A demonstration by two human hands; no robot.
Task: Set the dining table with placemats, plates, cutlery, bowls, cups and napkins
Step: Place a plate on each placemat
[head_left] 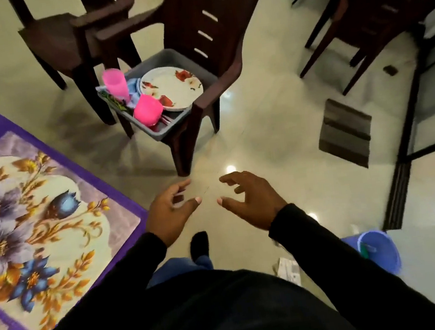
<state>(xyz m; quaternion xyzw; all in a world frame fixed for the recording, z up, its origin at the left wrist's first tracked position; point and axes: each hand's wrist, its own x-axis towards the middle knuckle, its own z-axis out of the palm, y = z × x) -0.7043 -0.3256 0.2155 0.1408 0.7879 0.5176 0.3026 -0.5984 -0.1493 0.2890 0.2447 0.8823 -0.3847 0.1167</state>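
Plates [172,88] sat stacked in the grey tub [193,63] on the brown chair [210,28], pink cups [131,98] beside them; nothing laid yet, I reckoned. Short of the tub, left hand [171,211] and right hand [251,201] hung loose-fingered, empty.

— Where are the hands?

— Both reach forward at mid-frame, side by side but apart; the left hand [171,211] and the right hand [250,197] hold nothing.

— And the fingers?

— Spread and loosely curved, thumbs pointing inward toward each other; each grip is slack, palms turned down and slightly inward.

— The arms?

— Both in black sleeves, extended from the lower edge of the frame; wrists bare just past the cuffs.
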